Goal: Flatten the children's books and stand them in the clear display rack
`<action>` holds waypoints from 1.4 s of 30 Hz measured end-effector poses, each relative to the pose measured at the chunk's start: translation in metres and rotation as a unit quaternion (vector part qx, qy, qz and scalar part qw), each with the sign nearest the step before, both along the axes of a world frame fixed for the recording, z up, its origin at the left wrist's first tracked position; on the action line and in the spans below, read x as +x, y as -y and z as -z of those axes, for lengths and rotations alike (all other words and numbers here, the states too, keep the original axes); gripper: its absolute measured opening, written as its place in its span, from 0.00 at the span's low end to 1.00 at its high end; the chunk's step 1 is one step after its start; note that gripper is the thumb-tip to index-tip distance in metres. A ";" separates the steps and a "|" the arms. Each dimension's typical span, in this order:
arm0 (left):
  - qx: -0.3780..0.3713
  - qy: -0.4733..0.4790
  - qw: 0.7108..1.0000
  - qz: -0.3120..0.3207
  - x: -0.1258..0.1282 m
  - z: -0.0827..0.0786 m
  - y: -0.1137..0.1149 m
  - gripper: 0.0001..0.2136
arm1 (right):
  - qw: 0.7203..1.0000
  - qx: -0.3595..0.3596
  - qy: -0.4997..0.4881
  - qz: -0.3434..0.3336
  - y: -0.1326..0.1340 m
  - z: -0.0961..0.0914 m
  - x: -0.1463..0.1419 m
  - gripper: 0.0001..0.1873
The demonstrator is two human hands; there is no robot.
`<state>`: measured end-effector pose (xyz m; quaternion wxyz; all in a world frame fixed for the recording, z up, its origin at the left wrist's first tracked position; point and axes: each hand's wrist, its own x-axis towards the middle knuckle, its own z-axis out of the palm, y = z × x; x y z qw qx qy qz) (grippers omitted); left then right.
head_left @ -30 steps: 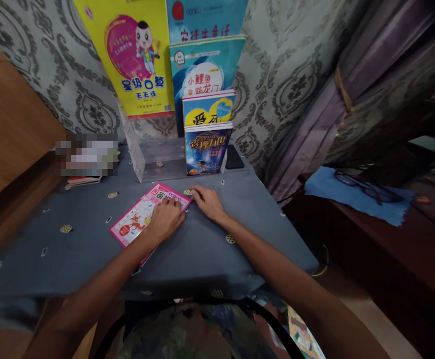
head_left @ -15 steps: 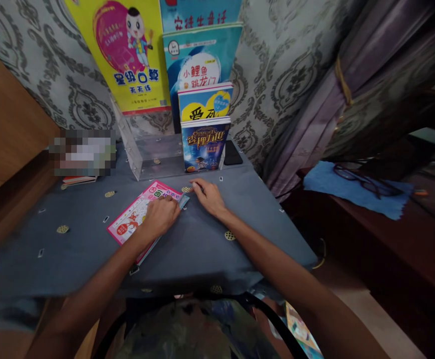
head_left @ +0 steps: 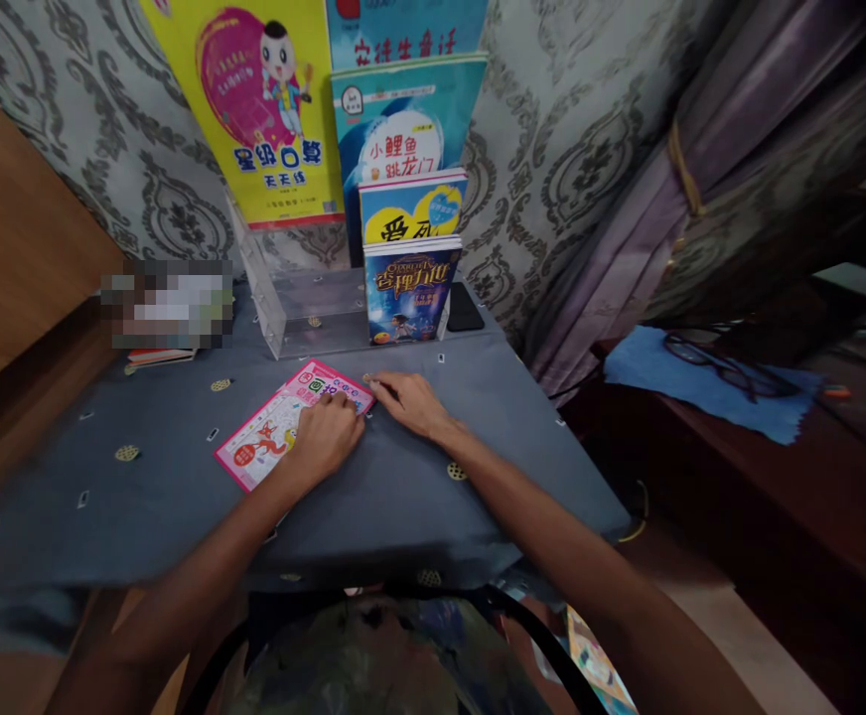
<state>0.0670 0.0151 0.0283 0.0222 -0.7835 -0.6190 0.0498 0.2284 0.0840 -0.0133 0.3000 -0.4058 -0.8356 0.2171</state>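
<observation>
A thin pink-bordered children's book [head_left: 265, 434] lies at a slant on the cloth-covered table, its cover showing a cartoon fox. My left hand [head_left: 329, 432] rests over its right half, fingers bent and closed against it; the fingertips are partly hidden. At the book's upper right corner is my right hand [head_left: 410, 402], with fingers stretched toward that corner and nothing visible held in them. Whether its fingertips touch the edge I cannot tell. Beyond both hands, a clear tiered book stand [head_left: 276, 308] holds upright books, with a dark blue one [head_left: 407, 298] lowest.
A yellow workbook [head_left: 269, 129] and teal books [head_left: 410, 109] stand higher on the rack. A black phone [head_left: 465, 308] lies right of it. At the left is a blurred-out pile [head_left: 169, 308]. Glasses [head_left: 723, 367] rest on a blue cloth [head_left: 642, 362] at the right.
The light-blue booklet edge that stuck out beneath the pink book no longer shows. My right hand has moved slightly left and down to the book's corner. The left hand stays on the cover.
</observation>
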 end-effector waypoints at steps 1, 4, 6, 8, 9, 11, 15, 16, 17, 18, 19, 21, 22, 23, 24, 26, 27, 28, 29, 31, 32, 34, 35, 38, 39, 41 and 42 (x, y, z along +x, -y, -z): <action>0.000 -0.001 1.000 0.002 -0.001 0.001 0.001 0.16 | 1.000 -0.003 0.023 -0.005 0.000 0.000 0.000 0.16; 0.008 0.027 0.999 0.034 -0.011 0.004 0.001 0.15 | 0.998 0.007 0.057 -0.006 0.000 0.000 0.000 0.14; 0.007 0.061 0.996 0.063 -0.027 0.005 0.001 0.15 | 0.998 0.018 0.067 -0.010 0.001 0.000 0.000 0.13; 0.006 0.072 0.996 0.059 -0.049 0.005 0.003 0.15 | 0.997 0.026 0.070 -0.015 0.002 0.000 0.000 0.13; 0.009 0.061 0.997 0.036 -0.061 0.005 0.005 0.15 | 0.997 0.030 0.069 -0.019 0.003 0.001 -0.001 0.13; 0.028 0.034 0.999 -0.033 -0.083 0.004 0.010 0.17 | 0.997 0.036 0.065 -0.025 0.006 0.001 -0.003 0.13; 0.008 0.019 0.994 -0.111 -0.107 0.000 0.022 0.19 | 0.996 0.041 0.064 -0.037 0.008 0.004 -0.008 0.13; 0.006 0.015 0.993 -0.116 -0.107 -0.001 0.024 0.19 | 0.996 0.043 0.062 -0.040 0.007 0.005 -0.009 0.13; 0.005 0.009 0.993 -0.119 -0.104 -0.001 0.026 0.19 | 0.996 0.047 0.060 -0.044 0.003 0.007 -0.010 0.13; 0.005 0.003 0.993 -0.120 -0.100 -0.001 0.028 0.19 | 0.996 0.052 0.058 -0.049 -0.001 0.009 -0.011 0.13; 0.006 0.000 0.993 -0.122 -0.094 -0.001 0.029 0.18 | 0.995 0.057 0.057 -0.053 -0.007 0.011 -0.011 0.12; 0.008 -0.001 0.992 -0.124 -0.081 0.000 0.029 0.17 | 0.994 0.062 0.059 -0.062 -0.022 0.016 -0.011 0.12; 0.010 0.001 0.992 -0.125 -0.075 0.001 0.028 0.17 | 0.994 0.061 0.061 -0.061 -0.029 0.017 -0.011 0.12; 0.013 0.004 0.992 -0.127 -0.070 0.002 0.028 0.17 | 0.994 0.058 0.067 -0.058 -0.036 0.018 -0.012 0.13; 0.017 0.009 0.992 -0.126 -0.067 0.003 0.026 0.17 | 0.994 0.054 0.074 -0.051 -0.042 0.019 -0.012 0.14; 0.026 0.022 0.992 -0.121 -0.064 0.006 0.022 0.17 | 0.994 0.044 0.094 -0.036 -0.051 0.018 -0.014 0.15; 0.030 0.027 0.992 -0.117 -0.064 0.007 0.020 0.17 | 0.994 0.040 0.102 -0.029 -0.054 0.018 -0.015 0.16; 0.033 0.032 0.993 -0.113 -0.065 0.008 0.017 0.17 | 0.993 0.037 0.108 -0.020 -0.055 0.017 -0.017 0.16; 0.035 0.034 0.993 -0.110 -0.067 0.009 0.015 0.17 | 0.993 0.036 0.112 -0.011 -0.055 0.017 -0.018 0.17; 0.039 0.034 0.993 -0.104 -0.070 0.011 0.010 0.17 | 0.992 0.036 0.118 0.010 -0.052 0.017 -0.022 0.17; 0.042 0.033 0.994 -0.100 -0.072 0.012 0.008 0.17 | 0.991 0.036 0.123 0.020 -0.051 0.017 -0.024 0.17; 0.047 0.030 0.994 -0.094 -0.074 0.015 0.004 0.17 | 0.989 0.039 0.137 0.035 -0.047 0.018 -0.028 0.17; 0.049 0.030 0.994 -0.092 -0.076 0.016 0.001 0.18 | 0.988 0.042 0.144 0.041 -0.045 0.019 -0.030 0.17; 0.052 0.037 0.994 -0.083 -0.081 0.020 -0.007 0.19 | 0.983 0.054 0.164 0.061 -0.041 0.021 -0.035 0.17; 0.051 0.040 0.995 -0.079 -0.083 0.021 -0.010 0.19 | 0.981 0.057 0.171 0.070 -0.040 0.022 -0.037 0.18; 0.048 0.042 0.995 -0.071 -0.087 0.021 -0.016 0.18 | 0.977 0.060 0.185 0.089 -0.038 0.023 -0.040 0.19; 0.047 0.041 0.996 -0.068 -0.088 0.020 -0.019 0.18 | 0.975 0.060 0.192 0.096 -0.037 0.023 -0.041 0.19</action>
